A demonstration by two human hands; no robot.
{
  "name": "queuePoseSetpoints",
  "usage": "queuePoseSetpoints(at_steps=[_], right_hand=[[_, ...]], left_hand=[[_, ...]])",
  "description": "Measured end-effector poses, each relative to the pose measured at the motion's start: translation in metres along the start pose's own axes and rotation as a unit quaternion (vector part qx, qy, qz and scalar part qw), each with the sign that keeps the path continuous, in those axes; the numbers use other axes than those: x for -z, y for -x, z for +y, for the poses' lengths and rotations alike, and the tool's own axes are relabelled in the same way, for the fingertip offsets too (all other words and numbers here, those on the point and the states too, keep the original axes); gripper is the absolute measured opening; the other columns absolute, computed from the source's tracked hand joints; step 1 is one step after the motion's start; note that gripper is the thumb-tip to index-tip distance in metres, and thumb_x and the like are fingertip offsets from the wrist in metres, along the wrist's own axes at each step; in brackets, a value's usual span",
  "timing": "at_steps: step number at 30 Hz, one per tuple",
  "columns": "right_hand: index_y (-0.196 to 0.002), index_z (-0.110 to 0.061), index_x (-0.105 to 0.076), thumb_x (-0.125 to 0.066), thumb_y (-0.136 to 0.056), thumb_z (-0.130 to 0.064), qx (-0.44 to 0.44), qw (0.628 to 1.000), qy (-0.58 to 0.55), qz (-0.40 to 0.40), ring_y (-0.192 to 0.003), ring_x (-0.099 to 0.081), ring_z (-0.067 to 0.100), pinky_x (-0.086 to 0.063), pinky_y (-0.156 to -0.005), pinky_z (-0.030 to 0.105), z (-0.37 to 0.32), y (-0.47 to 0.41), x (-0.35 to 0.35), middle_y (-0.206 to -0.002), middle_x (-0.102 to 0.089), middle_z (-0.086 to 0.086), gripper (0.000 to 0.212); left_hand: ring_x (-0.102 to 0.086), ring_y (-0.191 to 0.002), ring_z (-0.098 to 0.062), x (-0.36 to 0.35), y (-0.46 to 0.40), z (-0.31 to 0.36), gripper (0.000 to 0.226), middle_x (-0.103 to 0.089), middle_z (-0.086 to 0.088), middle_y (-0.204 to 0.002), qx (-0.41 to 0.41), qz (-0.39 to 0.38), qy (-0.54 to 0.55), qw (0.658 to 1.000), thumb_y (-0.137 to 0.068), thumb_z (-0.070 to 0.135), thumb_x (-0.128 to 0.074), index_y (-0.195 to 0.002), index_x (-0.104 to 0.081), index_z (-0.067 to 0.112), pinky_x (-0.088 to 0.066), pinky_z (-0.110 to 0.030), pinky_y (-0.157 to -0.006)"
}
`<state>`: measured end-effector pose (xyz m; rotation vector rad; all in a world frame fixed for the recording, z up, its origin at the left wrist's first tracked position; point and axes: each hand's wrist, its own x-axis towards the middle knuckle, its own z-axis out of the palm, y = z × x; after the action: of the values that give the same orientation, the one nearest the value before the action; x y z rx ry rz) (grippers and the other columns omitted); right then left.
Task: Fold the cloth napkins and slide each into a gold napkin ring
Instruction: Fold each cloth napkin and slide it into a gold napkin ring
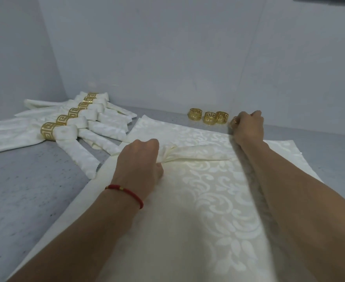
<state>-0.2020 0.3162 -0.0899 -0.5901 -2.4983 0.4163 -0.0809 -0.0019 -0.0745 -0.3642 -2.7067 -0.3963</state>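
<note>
Six ringed napkins (65, 131), four loose gold rings (210, 118), one flat napkin (187, 220), two hands (141, 159).
</note>
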Motion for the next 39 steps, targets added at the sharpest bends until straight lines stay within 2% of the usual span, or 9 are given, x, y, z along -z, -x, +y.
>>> queuePoseSetpoints(at_steps=[5,8,11,13,18,26,31,35,39], right_hand=[[-0.094,-0.014,-0.06,-0.06,-0.092,-0.023,-0.043,0.969,-0.237,0.051,-0.09,-0.058,0.026,-0.044,-0.078,0.032,-0.005,0.036,0.052,-0.104,-0.064,0.009,0.009],[-0.084,-0.015,-0.063,-0.07,-0.087,-0.019,-0.159,0.869,-0.469,-0.007,-0.08,-0.065,0.024,-0.059,-0.083,0.039,-0.013,0.077,0.093,-0.088,-0.066,0.004,0.009],[-0.088,-0.005,-0.066,-0.071,-0.09,-0.008,-0.193,0.763,-0.613,-0.067,-0.078,-0.055,0.024,-0.056,-0.082,0.033,-0.014,0.124,0.126,-0.089,-0.059,0.013,0.006],[-0.094,0.0,-0.068,-0.069,-0.09,-0.004,-0.208,0.732,-0.643,-0.086,-0.083,-0.056,0.026,-0.054,-0.08,0.033,-0.011,0.15,0.133,-0.092,-0.06,0.016,0.006],[-0.13,0.004,-0.056,-0.075,-0.088,-0.005,-0.24,0.683,-0.677,-0.131,-0.1,-0.074,0.03,-0.062,-0.087,0.035,0.001,0.18,0.118,-0.118,-0.07,0.023,0.048],[-0.133,-0.001,-0.054,-0.068,-0.093,-0.004,-0.215,0.668,-0.699,-0.139,-0.084,-0.075,0.022,-0.061,-0.092,0.041,-0.004,0.185,0.117,-0.104,-0.073,0.017,0.042],[-0.129,-0.006,-0.059,-0.071,-0.091,-0.002,-0.195,0.697,-0.669,-0.169,-0.101,-0.073,0.032,-0.058,-0.097,0.046,-0.004,0.187,0.116,-0.122,-0.07,0.021,0.04],[-0.13,-0.015,-0.063,-0.069,-0.091,0.0,-0.116,0.753,-0.611,-0.213,-0.106,-0.073,0.031,-0.056,-0.1,0.047,0.001,0.19,0.119,-0.119,-0.072,0.015,0.042],[-0.122,-0.03,-0.07,-0.079,-0.084,-0.004,0.046,0.868,-0.451,-0.203,-0.112,-0.067,0.009,-0.051,-0.097,0.028,0.002,0.195,0.125,-0.117,-0.073,-0.006,0.048]], left_hand=[[-0.047,-0.075,-0.028,0.002,0.0,-0.002,0.016,-0.055,-0.011,-0.076,0.011,0.032,0.033,0.999,-0.081,0.015,-0.066,-0.083,-0.053,0.007,-0.034,-0.034,-0.064],[-0.046,-0.068,-0.03,0.002,-0.001,-0.005,0.016,-0.055,-0.013,-0.068,0.013,0.076,0.052,0.996,-0.074,0.011,-0.067,-0.077,-0.053,0.004,-0.035,-0.036,-0.061],[-0.048,-0.064,-0.033,0.004,-0.003,-0.006,0.018,-0.056,-0.013,-0.063,0.002,0.1,0.058,0.993,-0.07,0.009,-0.07,-0.074,-0.053,0.003,-0.035,-0.037,-0.06],[-0.046,-0.059,-0.033,0.003,-0.002,-0.007,0.02,-0.054,-0.014,-0.058,-0.004,0.115,0.056,0.992,-0.067,0.006,-0.07,-0.07,-0.051,0.004,-0.03,-0.035,-0.057],[-0.042,-0.045,-0.031,0.003,0.005,-0.001,0.031,-0.043,-0.012,-0.046,-0.044,0.111,0.044,0.992,-0.054,-0.002,-0.072,-0.06,-0.043,0.007,-0.023,-0.03,-0.047],[-0.045,-0.05,-0.033,-0.001,0.007,0.0,0.026,-0.046,-0.013,-0.052,-0.075,0.099,0.041,0.991,-0.06,0.004,-0.073,-0.065,-0.047,0.005,-0.03,-0.034,-0.047],[-0.043,-0.048,-0.031,-0.001,0.009,-0.002,0.028,-0.044,-0.009,-0.051,-0.109,0.104,0.047,0.988,-0.061,0.003,-0.07,-0.063,-0.043,0.009,-0.033,-0.035,-0.047],[-0.043,-0.051,-0.027,0.0,0.009,-0.009,0.031,-0.045,-0.006,-0.054,-0.128,0.106,0.072,0.983,-0.06,0.003,-0.073,-0.065,-0.044,0.013,-0.037,-0.034,-0.048],[-0.042,-0.051,-0.026,0.003,0.01,-0.011,0.032,-0.044,-0.005,-0.055,-0.147,0.106,0.083,0.98,-0.058,0.002,-0.074,-0.064,-0.045,0.014,-0.04,-0.037,-0.047]])
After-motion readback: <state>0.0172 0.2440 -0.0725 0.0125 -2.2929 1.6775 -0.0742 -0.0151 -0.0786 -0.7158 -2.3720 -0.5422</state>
